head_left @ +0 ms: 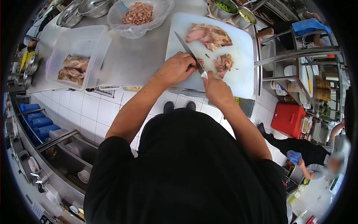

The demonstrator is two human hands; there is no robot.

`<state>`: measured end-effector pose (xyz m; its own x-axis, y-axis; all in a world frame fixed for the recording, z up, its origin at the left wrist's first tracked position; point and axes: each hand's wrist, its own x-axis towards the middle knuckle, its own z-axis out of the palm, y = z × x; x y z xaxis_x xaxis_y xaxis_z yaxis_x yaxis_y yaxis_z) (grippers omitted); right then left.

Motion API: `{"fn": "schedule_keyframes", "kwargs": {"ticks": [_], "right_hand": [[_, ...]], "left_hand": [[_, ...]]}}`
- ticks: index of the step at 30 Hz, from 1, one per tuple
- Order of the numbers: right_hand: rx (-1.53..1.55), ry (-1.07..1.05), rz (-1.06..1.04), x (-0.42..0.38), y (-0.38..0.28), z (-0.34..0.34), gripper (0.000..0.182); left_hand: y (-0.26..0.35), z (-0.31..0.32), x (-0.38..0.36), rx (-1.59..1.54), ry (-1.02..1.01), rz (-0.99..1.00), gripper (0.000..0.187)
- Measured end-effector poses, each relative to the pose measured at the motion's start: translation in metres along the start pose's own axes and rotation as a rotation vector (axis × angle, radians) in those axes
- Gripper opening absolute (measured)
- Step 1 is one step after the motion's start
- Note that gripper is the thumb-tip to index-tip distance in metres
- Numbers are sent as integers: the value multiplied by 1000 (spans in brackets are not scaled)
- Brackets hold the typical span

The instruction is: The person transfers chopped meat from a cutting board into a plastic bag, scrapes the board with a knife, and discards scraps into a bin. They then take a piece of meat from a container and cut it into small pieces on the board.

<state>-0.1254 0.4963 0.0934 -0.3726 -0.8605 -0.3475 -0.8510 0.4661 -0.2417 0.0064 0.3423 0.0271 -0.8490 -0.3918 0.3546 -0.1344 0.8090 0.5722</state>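
Observation:
My right hand (pixel 217 89) grips the handle of a kitchen knife (pixel 189 50), its long blade angled up and left across the white cutting board (pixel 244 46). Curled fingers of my left hand (pixel 176 68) press close to the blade's left side, closed on a small piece of meat (pixel 201 62) that shows partly beside the blade. To the right of the knife lies a chunk of cooked meat (pixel 223 64). Larger slabs of meat (pixel 209 36) rest higher on the board, and small scraps are scattered between.
Left on the steel counter (pixel 128 61) stands a clear plastic tub (pixel 99 48) holding meat pieces. Behind it are a plastic-lined bowl of diced meat (pixel 138 14) and metal bowls (pixel 96 9). Metal containers of chopped greens (pixel 223 8) stand beyond the board. A co-worker (pixel 309 156) is at right.

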Motion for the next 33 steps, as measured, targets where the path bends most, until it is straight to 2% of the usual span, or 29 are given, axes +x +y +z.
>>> {"fn": "schedule_keyframes", "kwargs": {"ticks": [4, 7, 10, 13, 14, 17, 18, 22, 25, 29, 30, 33], "right_hand": [[-69, 78, -103, 20, 1, -10, 31], [32, -96, 1, -2, -13, -42, 31], [-13, 27, 38, -7, -9, 5, 31], [41, 227, -113, 7, 0, 22, 32], [-1, 211, -179, 16, 4, 17, 33], [80, -67, -22, 9, -17, -32, 33], [36, -62, -51, -1, -19, -32, 33], [10, -23, 68, -9, -24, 7, 32], [-9, 74, -69, 6, -14, 4, 34], [30, -117, 17, -7, -26, -34, 41], [33, -85, 34, -10, -28, -18, 40], [57, 18, 43, -7, -24, 22, 39]], "left_hand": [[-2, -4, 3, -26, -37, -21, 20], [1, -6, -3, -47, -28, -66, 20], [-2, -7, -4, -30, -24, -23, 17], [-8, -6, -6, -8, -30, 20, 13], [-6, -6, -9, -19, -36, 18, 12], [-18, -8, -6, -42, -11, 1, 11], [-20, -8, -8, -54, -6, -16, 11], [-25, -12, -11, -23, 34, 15, 11], [-25, -12, -13, -98, 61, -51, 11], [-20, -36, -18, -162, 119, -253, 14], [-19, -40, -21, -180, 126, -302, 14], [-17, -44, -35, -84, 156, -238, 23]]}}
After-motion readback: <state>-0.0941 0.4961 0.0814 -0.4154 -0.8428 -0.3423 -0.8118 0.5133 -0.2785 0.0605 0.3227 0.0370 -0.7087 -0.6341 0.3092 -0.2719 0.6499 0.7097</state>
